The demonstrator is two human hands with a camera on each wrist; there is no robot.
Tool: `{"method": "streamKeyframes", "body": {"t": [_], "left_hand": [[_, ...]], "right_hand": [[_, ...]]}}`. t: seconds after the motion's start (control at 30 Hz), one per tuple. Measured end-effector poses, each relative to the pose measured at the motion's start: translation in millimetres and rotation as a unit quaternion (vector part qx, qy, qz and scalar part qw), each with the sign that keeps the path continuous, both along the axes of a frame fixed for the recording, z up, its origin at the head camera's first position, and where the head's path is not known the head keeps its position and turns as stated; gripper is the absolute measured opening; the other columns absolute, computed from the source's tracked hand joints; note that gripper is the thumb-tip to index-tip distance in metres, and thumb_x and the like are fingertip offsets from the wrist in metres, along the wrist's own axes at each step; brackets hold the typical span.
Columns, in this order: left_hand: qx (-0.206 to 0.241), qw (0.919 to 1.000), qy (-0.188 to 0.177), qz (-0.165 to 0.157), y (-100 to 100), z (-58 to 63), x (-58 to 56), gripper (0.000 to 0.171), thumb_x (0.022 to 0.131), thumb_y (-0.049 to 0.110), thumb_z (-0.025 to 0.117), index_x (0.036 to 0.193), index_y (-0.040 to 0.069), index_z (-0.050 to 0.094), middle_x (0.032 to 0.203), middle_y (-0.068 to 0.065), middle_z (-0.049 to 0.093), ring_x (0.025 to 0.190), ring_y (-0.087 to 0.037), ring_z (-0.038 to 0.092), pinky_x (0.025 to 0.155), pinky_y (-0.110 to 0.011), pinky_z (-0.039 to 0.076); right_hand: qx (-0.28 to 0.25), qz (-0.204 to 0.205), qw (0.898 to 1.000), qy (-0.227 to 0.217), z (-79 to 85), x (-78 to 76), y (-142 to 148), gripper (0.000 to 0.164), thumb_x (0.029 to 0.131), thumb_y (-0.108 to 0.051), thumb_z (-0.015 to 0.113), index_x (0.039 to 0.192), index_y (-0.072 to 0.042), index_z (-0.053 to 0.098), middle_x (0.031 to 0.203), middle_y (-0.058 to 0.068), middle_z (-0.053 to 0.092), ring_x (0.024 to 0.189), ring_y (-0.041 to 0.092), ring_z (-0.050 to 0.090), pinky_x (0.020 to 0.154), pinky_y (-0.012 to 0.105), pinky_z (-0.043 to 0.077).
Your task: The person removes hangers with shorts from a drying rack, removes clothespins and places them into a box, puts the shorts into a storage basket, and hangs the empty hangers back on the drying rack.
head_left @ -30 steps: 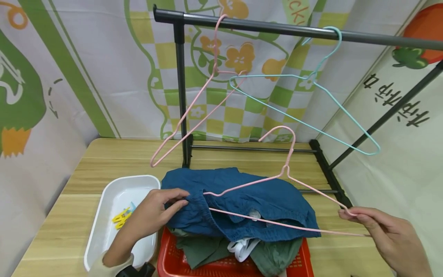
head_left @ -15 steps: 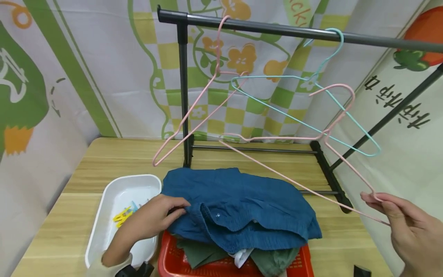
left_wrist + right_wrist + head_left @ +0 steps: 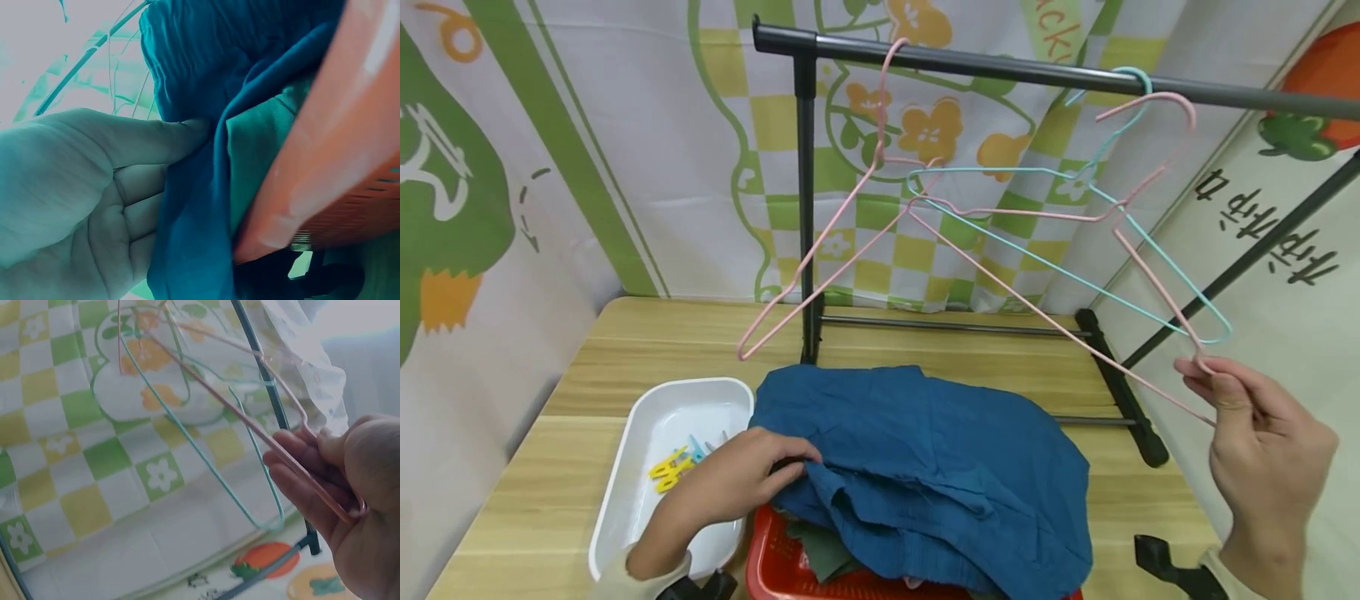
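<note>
Blue pants (image 3: 925, 433) with a gathered elastic waistband lie heaped over a red basket (image 3: 767, 558). My left hand (image 3: 760, 467) pinches their left edge; in the left wrist view its thumb (image 3: 181, 137) presses on the fabric. Raised at the right, my right hand (image 3: 1262, 425) holds a pink hanger (image 3: 1037, 214) by one lower corner, its fingers curled round the wire. That hanger is tilted, its hook up near the rack bar and its far end overlapping the other hangers in the head view. Nothing hangs on it.
A black rack's bar (image 3: 1000, 74) carries another pink hanger (image 3: 836, 223) and a teal hanger (image 3: 1000, 169). Left of the basket stands a white tray (image 3: 647, 450) with yellow and blue clips (image 3: 670, 467). Green cloth (image 3: 820, 550) shows under the pants.
My right hand has drawn the pink hanger out of the pants' waist and lifted it up towards the bar. The waistband has folded forward over the basket; my left hand stays on the fabric.
</note>
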State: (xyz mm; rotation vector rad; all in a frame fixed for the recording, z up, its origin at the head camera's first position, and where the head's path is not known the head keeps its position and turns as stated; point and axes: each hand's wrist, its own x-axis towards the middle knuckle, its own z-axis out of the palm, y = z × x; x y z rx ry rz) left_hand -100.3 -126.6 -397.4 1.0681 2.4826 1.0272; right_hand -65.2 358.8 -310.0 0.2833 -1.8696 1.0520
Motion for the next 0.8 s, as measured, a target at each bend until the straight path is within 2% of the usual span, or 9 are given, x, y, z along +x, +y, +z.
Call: {"method": "streamKeyframes", "body": {"t": [0.2,0.3,0.5,0.6,0.8], "left_hand": [[-0.021,0.999,0.04,0.01,5.1,-4.9,1.9,0.021,0.099,0.006,0.065,0.112,0.014,0.079,0.088,0.015,0.069,0.077,-0.004,0.057,0.074,-0.03,0.054],[-0.031,0.9975,0.063,0.007,9.7,-7.6,4.2,0.023,0.097,0.003,0.066,0.11,0.016,0.08,0.093,0.012,0.072,0.079,-0.004,0.059,0.075,-0.031,0.056],[-0.055,0.9938,0.095,0.011,20.3,-13.2,11.2,0.026,0.093,-0.001,0.068,0.106,0.016,0.082,0.102,0.008,0.075,0.089,-0.009,0.068,0.079,-0.033,0.059],[-0.075,0.9884,0.132,0.009,27.0,-17.6,14.3,0.024,0.092,-0.003,0.067,0.102,0.014,0.082,0.1,0.007,0.075,0.091,-0.012,0.071,0.078,-0.034,0.06],[-0.105,0.9751,0.194,-0.024,35.0,-23.9,15.8,0.025,0.087,-0.007,0.067,0.087,0.016,0.078,0.082,0.011,0.067,0.07,-0.004,0.06,0.061,-0.022,0.053]], "right_hand": [[0.026,-0.047,0.998,-0.033,10.5,-13.8,-8.0,0.017,0.1,0.003,0.062,0.108,0.015,0.073,0.101,0.0,0.076,0.092,0.001,0.072,0.082,0.015,0.054],[0.024,-0.058,0.997,-0.041,16.4,-19.2,-12.9,0.018,0.101,0.0,0.063,0.109,0.013,0.074,0.1,-0.004,0.076,0.09,-0.001,0.072,0.081,0.014,0.054],[0.005,-0.052,0.998,-0.034,26.3,-29.2,-19.8,0.017,0.1,0.003,0.064,0.108,0.015,0.073,0.096,-0.01,0.074,0.088,-0.001,0.071,0.081,0.013,0.053],[0.019,-0.061,0.997,-0.042,29.6,-31.5,-21.4,0.018,0.101,0.001,0.063,0.109,0.013,0.073,0.096,-0.016,0.072,0.088,-0.002,0.071,0.081,0.012,0.053],[0.068,-0.057,0.995,-0.05,36.0,-31.6,-21.1,0.028,0.104,-0.009,0.06,0.114,0.014,0.071,0.101,-0.027,0.068,0.09,-0.003,0.07,0.081,0.013,0.053]]}}
